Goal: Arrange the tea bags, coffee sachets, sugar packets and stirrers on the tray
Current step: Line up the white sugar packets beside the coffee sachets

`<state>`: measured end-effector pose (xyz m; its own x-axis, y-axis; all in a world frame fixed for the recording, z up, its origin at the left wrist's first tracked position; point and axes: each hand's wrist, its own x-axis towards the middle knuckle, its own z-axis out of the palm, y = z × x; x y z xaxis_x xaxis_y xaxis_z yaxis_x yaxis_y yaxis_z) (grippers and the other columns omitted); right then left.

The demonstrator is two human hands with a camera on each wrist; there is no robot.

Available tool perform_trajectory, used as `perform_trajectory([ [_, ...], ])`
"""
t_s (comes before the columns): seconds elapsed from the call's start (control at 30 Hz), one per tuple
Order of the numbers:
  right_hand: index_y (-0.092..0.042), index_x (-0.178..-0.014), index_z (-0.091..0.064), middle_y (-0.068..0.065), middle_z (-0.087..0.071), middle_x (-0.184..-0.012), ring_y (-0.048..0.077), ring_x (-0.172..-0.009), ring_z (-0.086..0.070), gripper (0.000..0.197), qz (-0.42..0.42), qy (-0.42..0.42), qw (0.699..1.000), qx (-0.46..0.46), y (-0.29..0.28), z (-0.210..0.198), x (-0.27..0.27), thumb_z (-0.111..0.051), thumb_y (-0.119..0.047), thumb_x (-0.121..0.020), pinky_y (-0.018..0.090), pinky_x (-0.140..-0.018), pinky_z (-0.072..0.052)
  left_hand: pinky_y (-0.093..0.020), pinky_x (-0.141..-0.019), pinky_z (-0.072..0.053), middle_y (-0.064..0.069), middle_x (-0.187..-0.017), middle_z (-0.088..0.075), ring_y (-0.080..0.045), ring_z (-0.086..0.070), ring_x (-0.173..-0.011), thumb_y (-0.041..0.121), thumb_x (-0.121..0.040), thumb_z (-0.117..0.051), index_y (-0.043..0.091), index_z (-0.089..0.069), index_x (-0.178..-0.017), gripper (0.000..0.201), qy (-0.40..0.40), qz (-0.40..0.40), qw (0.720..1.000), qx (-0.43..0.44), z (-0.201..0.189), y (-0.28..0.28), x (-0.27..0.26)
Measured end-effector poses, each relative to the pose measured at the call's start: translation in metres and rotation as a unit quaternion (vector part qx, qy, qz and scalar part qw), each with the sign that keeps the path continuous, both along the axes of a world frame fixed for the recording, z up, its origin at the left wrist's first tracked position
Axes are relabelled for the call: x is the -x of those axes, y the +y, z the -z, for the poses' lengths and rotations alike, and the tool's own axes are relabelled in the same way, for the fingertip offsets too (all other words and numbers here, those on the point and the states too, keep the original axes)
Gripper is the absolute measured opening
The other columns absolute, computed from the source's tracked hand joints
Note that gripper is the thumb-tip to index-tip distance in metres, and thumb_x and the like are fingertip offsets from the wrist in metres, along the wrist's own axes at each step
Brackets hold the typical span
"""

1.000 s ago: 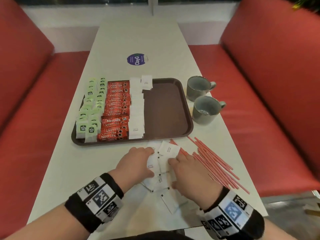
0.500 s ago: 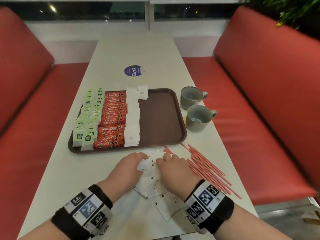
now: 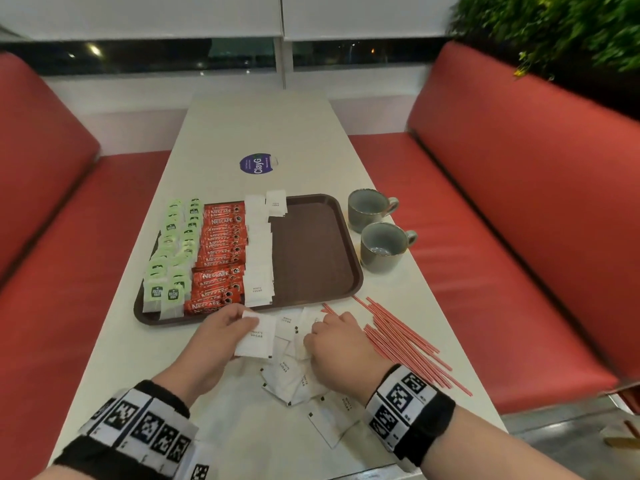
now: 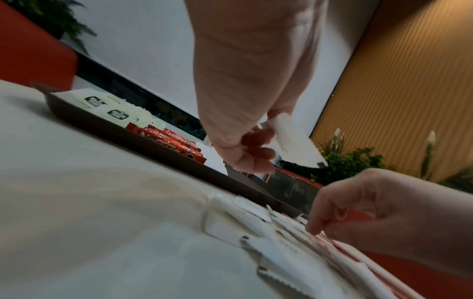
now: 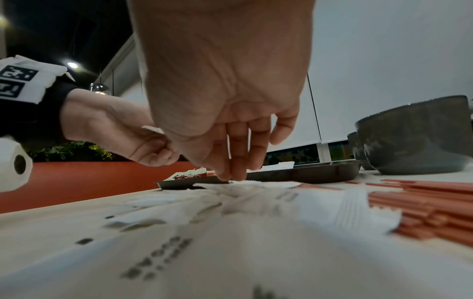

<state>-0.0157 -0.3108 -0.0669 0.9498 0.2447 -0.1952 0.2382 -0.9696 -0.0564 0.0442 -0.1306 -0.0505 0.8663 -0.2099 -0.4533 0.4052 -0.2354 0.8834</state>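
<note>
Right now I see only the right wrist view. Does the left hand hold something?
Observer: Yes, the left hand pinches a white sugar packet, held above the table.
Operator: Where is free room on the tray?
Observer: The tray is bare on its right half; tea bags, coffee sachets and sugar rows fill the left, side by side.
Operator: Any stirrers on it?
Observer: None; the stirrers lie on the table, right of the tray.

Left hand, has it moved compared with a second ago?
Yes. The left hand has lifted off the loose pile, pinching a sugar packet in its fingers, and has shifted forward to the tray's near rim.
</note>
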Motion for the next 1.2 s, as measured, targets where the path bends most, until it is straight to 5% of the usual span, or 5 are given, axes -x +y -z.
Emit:
perform_trajectory([
  [0.17, -0.013, -0.116, -0.054, 0.007, -0.053, -0.114, 0.027, -0.109, -0.044, 0.034, 0.029, 0.023, 0.999, -0.010, 0.001, 0.002, -0.001, -0.048, -0.012, -0.082, 0.041, -0.093, -0.033, -0.049, -0.076, -0.055, -0.020, -0.097, -0.062, -0.037, -0.063, -0.089, 0.006, -0.095, -0.048, 0.002, -0.055, -0.099, 0.009, 0.142, -0.097, 0.972, 0.159, -0.016, 0.002, -0.004],
  [0.6, -0.013, -0.094, -0.060, 0.006, -0.064, -0.092, 0.027, -0.090, -0.054, 0.022, 0.039, -0.013, 0.997, -0.067, -0.003, -0.012, -0.004, -0.044, -0.004, -0.083, 0.032, -0.077, -0.033, -0.035, -0.062, -0.059, -0.030, -0.104, -0.067, -0.030, -0.067, -0.075, -0.011, -0.088, -0.041, 0.001, -0.052, -0.116, 0.033, 0.169, -0.026, 0.971, 0.168, -0.035, 0.018, -0.006],
  [0.8, -0.034, -0.094, -0.071, -0.023, -0.053, -0.096, 0.001, -0.096, -0.046, 0.023, 0.071, -0.210, 0.898, -0.379, -0.032, -0.017, 0.010, -0.059, -0.019, -0.082, 0.009, -0.085, -0.033, -0.044, -0.077, -0.054, -0.029, -0.106, -0.067, -0.032, -0.065, -0.081, -0.001, -0.091, -0.050, 0.011, -0.054, -0.117, 0.029, 0.163, -0.023, 0.969, 0.182, -0.049, 0.022, -0.001],
  [0.97, -0.031, -0.100, -0.066, -0.005, -0.050, -0.107, 0.013, -0.096, -0.046, 0.026, -0.060, -0.435, 0.833, -0.338, -0.041, -0.030, 0.021, -0.061, -0.014, -0.083, 0.015, -0.087, -0.034, -0.039, -0.074, -0.055, -0.021, -0.101, -0.069, -0.028, -0.065, -0.079, 0.015, -0.075, -0.069, 0.014, -0.056, -0.117, 0.044, 0.142, 0.063, 0.972, 0.178, -0.066, 0.004, 0.013],
  [1.2, -0.028, -0.108, -0.064, 0.000, -0.048, -0.109, 0.017, -0.093, -0.047, 0.034, -0.116, -0.457, 0.832, -0.294, -0.028, -0.039, 0.022, -0.059, -0.007, -0.082, 0.015, -0.085, -0.035, -0.030, -0.065, -0.053, -0.009, -0.102, -0.066, -0.021, -0.065, -0.087, -0.003, -0.077, -0.070, 0.016, -0.056, -0.114, 0.045, 0.050, 0.133, 0.975, 0.170, -0.073, -0.018, 0.024],
])
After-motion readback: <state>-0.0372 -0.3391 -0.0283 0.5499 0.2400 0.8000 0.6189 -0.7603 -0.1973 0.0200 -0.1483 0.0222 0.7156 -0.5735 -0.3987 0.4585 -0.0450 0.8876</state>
